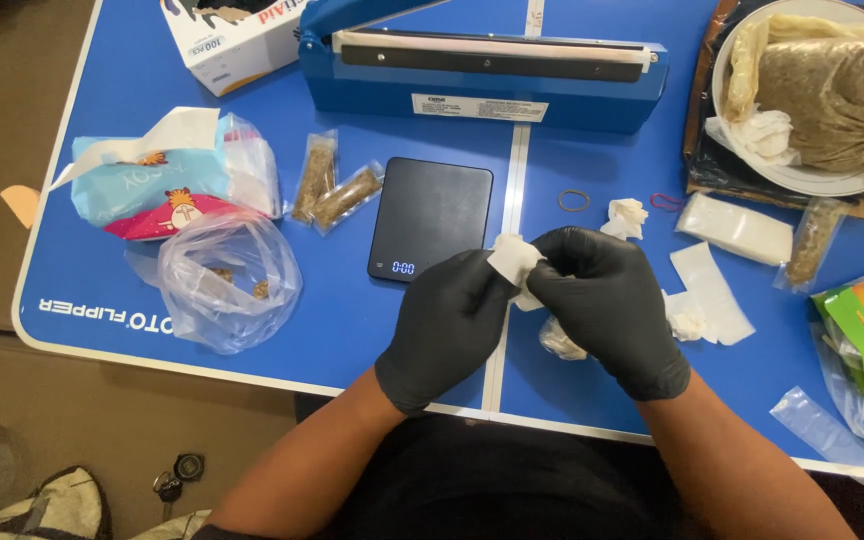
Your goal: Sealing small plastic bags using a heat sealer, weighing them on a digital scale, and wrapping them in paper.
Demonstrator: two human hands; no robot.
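left hand (pixel 449 325): black glove, low centre of frame, fingers pinched narrow on the left edge of the white paper piece (pixel 514 260)
right hand (pixel 607 305): black glove, just right of centre, curled shut over the right side of the same paper piece; fingertips of both hands touch
paper piece: small, white, folded or crumpled, held above the table (pixel 102 290) between the two hands, just right of the scale (pixel 430 218)
small bag (pixel 559 340): clear plastic bit showing below the right hand; cannot tell whether it is held or lying on the table
scale: black, flat, centre of frame, display lit, nothing on its plate
heat sealer (pixel 482 65): blue, top centre, arm down
filled packets (pixel 332 185): two clear packets of brown stuff, left of the scale, touching each other
open bag (pixel 227 280): loose clear bag, lower left, a few brown bits inside
bowl (pixel 812 180): white, upper right, holds a big bag of brown stuff
rubber band (pixel 573 200): right of the scale, well apart from the hands
paper scraps (pixel 707 295): white, right of the right hand
step in hand: looks like folding or opening the paper piece with both hands
next move needs: likely a steady two-finger pinch on each side, paper kept clear of the scale
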